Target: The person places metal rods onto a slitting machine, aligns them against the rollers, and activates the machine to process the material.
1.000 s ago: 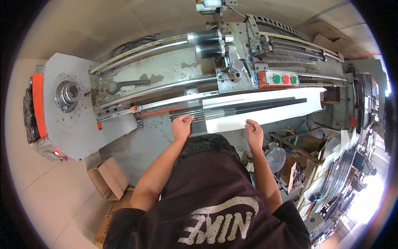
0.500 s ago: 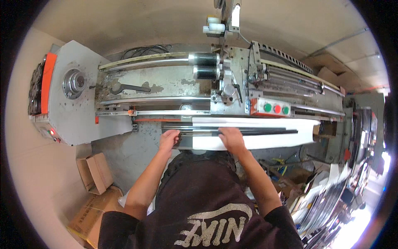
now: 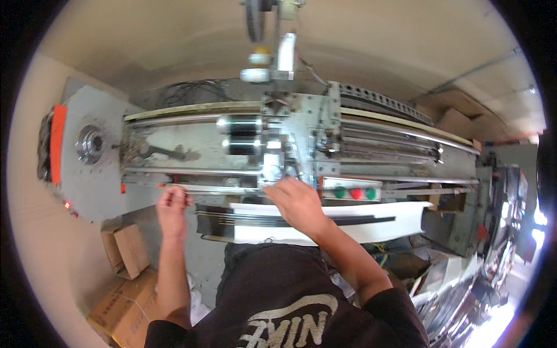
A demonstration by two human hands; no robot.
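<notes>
My left hand (image 3: 173, 211) is raised at the front rail of a long machine (image 3: 203, 124), its fingers curled together. Beside the machine's carriage (image 3: 272, 168), my right hand (image 3: 299, 206) is bent with its fingertips pinched. Blur and the shiny rail behind hide what, if anything, is in either hand. Several thin dark rods (image 3: 360, 220) lie side by side below my hands, on a white sheet (image 3: 348, 233) with a dark left end. My right wrist passes over these rods.
A box with green and red buttons (image 3: 355, 193) sits right of my right hand. Two black cylinders (image 3: 241, 136) project from the carriage. A wrench (image 3: 168, 153) lies on the machine bed, near a round chuck (image 3: 91, 145). Cardboard boxes (image 3: 125, 249) stand lower left; stacked strips (image 3: 447, 296) lie lower right.
Both hands have lifted off the rods on the white sheet and moved forward to the machine. The left hand has also gone leftward. The view has shifted.
</notes>
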